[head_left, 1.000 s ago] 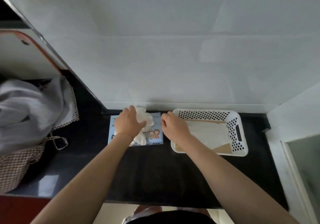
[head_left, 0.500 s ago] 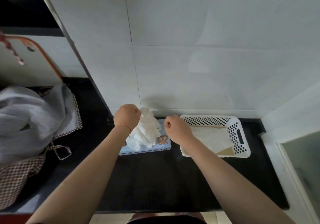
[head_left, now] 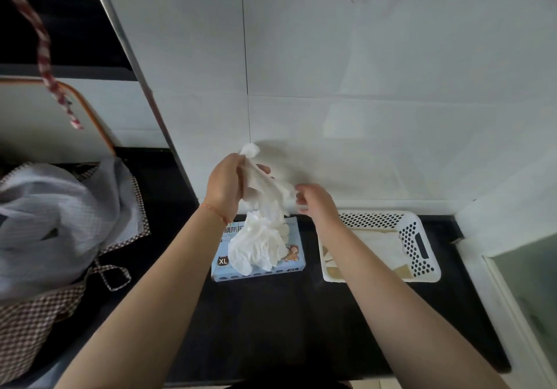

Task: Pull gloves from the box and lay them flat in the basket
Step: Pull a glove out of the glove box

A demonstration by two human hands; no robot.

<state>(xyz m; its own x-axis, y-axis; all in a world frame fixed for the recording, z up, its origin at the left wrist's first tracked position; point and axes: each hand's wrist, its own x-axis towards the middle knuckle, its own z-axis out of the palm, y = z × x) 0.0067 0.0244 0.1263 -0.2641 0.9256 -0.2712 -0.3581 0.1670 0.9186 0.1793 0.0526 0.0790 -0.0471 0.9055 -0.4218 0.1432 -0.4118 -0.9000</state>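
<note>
Left hand (head_left: 224, 185) gripping a bunch of white gloves (head_left: 259, 238) above the box (head_left: 289, 263) at the counter's back edge — right hand (head_left: 316, 200) pinching them too.

A dark, glossy black table (head_left: 271, 328) runs along a pale tiled wall. Toward its far edge, near the middle, lies a light blue glove box (head_left: 289, 263) marked XL, flat on the surface, with a bunch of white gloves (head_left: 259, 247) rising out of its top. Just beside it on the right, apart by a narrow strip of black, sits a white perforated basket (head_left: 417, 247) with a slot handle in its right wall. At the far left a grey cloth with a brown checked border (head_left: 54, 223) is heaped on the surface.
</note>
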